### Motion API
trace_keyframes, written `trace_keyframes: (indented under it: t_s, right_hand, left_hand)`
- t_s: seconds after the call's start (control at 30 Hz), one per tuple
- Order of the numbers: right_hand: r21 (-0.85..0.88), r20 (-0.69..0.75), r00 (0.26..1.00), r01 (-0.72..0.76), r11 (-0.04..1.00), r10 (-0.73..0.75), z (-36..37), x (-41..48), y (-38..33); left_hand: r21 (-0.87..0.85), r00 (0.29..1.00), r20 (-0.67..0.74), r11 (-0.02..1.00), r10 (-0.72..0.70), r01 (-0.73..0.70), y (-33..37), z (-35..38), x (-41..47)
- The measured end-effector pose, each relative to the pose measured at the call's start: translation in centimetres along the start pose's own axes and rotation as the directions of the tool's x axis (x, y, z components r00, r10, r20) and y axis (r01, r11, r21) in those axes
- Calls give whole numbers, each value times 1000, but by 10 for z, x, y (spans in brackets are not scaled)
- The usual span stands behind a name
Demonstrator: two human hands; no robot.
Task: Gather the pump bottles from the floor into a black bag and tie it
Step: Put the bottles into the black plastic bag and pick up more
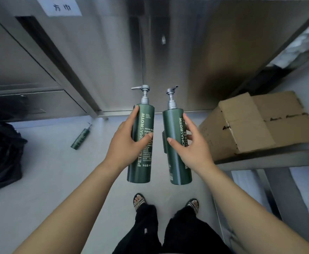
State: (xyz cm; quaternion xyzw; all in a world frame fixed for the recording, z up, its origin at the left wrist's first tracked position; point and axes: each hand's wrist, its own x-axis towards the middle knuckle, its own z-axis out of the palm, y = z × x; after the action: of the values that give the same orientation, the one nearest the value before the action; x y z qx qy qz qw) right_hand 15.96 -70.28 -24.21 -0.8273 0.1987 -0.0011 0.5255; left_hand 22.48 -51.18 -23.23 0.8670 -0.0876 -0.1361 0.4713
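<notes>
Now both hands are closed around green pump bottles: the left hand [126, 142] holds one bottle [141, 143] upright, and the right hand [190, 145] holds a second bottle [175, 149] just beside it, not touching. A third pump bottle [81, 137] lies on the floor [55, 171] near the steel cabinet [150, 52]. The black bag [1, 154] sits on the floor at the left, and a cardboard box [260, 123] rests on the shelf at the right.

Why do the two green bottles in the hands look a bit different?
The left bottle shows big white writing on its front; the right bottle is turned, so its writing is mostly hidden by the right hand. The left bottle's spout points sideways to the left; the right bottle's spout points up and right. Both are dark green with silver pumps, one per hand; the left hand holds the other.
</notes>
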Motion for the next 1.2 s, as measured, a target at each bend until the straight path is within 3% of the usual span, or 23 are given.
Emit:
trace_keyframes:
  t_s: [0.43,0.83,0.93,1.2]
  right_hand:
    - [26,52,990,133,991,-134,14,18,-72]
    - [129,295,901,291,948,-317,42,141,-129]
    - [178,394,845,315,932,-361,68,165,-145]
    - [249,648,614,387,888,-450,146,169,-190]
  left_hand:
    - [-156,985,-165,987,-50,24,15,-64,-9]
    - [-149,895,-407,980,-183,133,38,-97,53]
    - [-167,825,-511,970,-239,178,35,-103,57]
    - [-293,546,-724,904,-422,312,12,-149,16]
